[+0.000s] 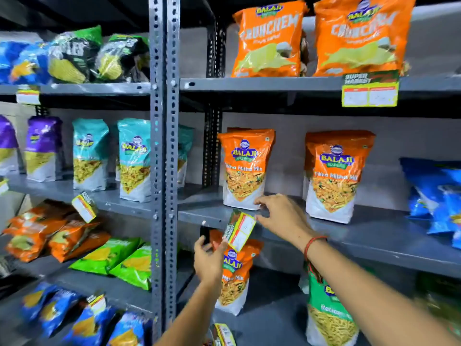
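My left hand (pixel 207 261) grips the top of an orange Balaji Tikha Mitha Mix packet (pixel 233 278), held upright in front of the lower shelf. My right hand (pixel 279 216) reaches to the middle shelf (pixel 374 236). Its fingers are spread, and the fingertips touch the lower right corner of a matching orange packet (pixel 245 168) standing there. The thumb is beside a tilted price tag (pixel 239 231) that hangs from the shelf's front edge. A second matching packet (pixel 335 176) stands further right on the same shelf.
Grey slotted steel uprights (pixel 164 171) divide two racks. Orange Crunchem bags (pixel 268 41) stand on the top shelf, blue bags (pixel 439 196) at far right, a green packet (pixel 329 310) below my right arm, and teal packets (pixel 134 158) and purple ones on the left rack.
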### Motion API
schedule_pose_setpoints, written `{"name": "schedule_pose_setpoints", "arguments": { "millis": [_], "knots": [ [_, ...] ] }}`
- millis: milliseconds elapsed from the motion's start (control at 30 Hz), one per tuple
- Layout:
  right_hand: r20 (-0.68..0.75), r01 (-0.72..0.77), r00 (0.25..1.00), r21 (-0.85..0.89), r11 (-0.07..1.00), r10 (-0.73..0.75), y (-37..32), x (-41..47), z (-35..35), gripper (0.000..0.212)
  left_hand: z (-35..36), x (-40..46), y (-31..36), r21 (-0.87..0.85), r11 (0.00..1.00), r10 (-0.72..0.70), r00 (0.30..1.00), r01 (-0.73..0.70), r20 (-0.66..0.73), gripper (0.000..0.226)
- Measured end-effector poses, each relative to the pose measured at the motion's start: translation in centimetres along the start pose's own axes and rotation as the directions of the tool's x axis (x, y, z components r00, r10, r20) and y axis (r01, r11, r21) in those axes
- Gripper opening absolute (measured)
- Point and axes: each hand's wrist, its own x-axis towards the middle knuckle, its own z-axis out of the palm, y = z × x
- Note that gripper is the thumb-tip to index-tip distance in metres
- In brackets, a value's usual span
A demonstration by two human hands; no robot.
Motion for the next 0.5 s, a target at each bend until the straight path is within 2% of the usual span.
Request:
{"name": "schedule_pose_setpoints", "arguments": {
  "millis": [133, 267, 367, 500],
  "knots": [
    [0.051, -0.075, 0.996, -0.041, 0.996, 0.077, -0.3, 1.2, 2.6, 0.04, 0.8, 2.4, -2.3, -0.157, 0.971, -0.153, 0.971, 0.183, 0.183, 0.052],
    [0.001, -0.089, 0.996, 0.011, 0.996, 0.089, -0.8, 2.2, 4.9, 0.032, 1.2, 4.6, -3.9, -0.329, 0.905, -0.171, 0.937, 0.272, 0.303, 0.03],
    [-0.062, -0.11, 0.991, 0.105, 0.988, 0.117, -1.2, 2.8, 6.1, 0.023, 1.1, 5.6, -4.4, -0.381, 0.866, -0.188, 0.916, 0.324, 0.354, 0.031],
    [-0.077, -0.158, 0.982, 0.185, 0.97, 0.174, -1.2, 3.1, 6.8, 0.016, 0.9, 6.3, -4.5, -0.403, 0.846, -0.196, 0.905, 0.35, 0.377, 0.031]
  ]
}}
